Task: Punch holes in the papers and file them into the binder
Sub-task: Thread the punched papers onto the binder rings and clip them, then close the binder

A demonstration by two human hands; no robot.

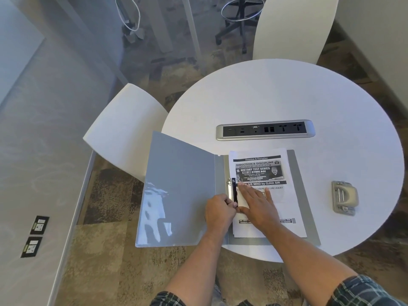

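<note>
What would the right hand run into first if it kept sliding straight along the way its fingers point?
The right hand lies flat on the white printed papers, fingers pointing up and slightly left. Going on, it would likely meet the metal ring clip of the open grey plastic binder.

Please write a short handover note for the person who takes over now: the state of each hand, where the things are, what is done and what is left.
Left hand: closed around the binder's metal clip.
Right hand: flat and open, pressing the papers down beside the clip.
Binder: open at the near edge of the round table, its front cover hanging past the edge.
Hole punch: to the right on the table, apart from the binder, untouched.
Done: papers lie in the binder at the clip.
Left: probably securing the clip and closing the cover. Whether the holes sit on the prongs is hidden.
</note>
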